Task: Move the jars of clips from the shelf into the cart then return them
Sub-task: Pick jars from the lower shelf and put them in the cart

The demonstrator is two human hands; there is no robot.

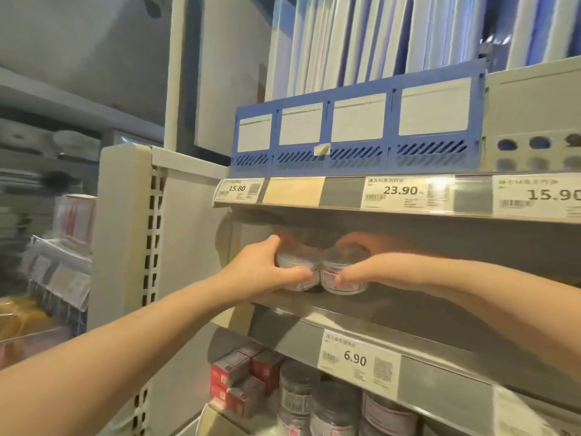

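Both forearms reach in: left hand (267, 269) clasps the left jar (295, 272), right hand (355, 265) wraps the right jar (342, 275), thumbs in front for grip. Jars touch, seemingly resting on the middle shelf (408, 313).

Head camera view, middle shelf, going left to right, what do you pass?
Left hand → clear round jar with white label → second clear round jar → right hand.
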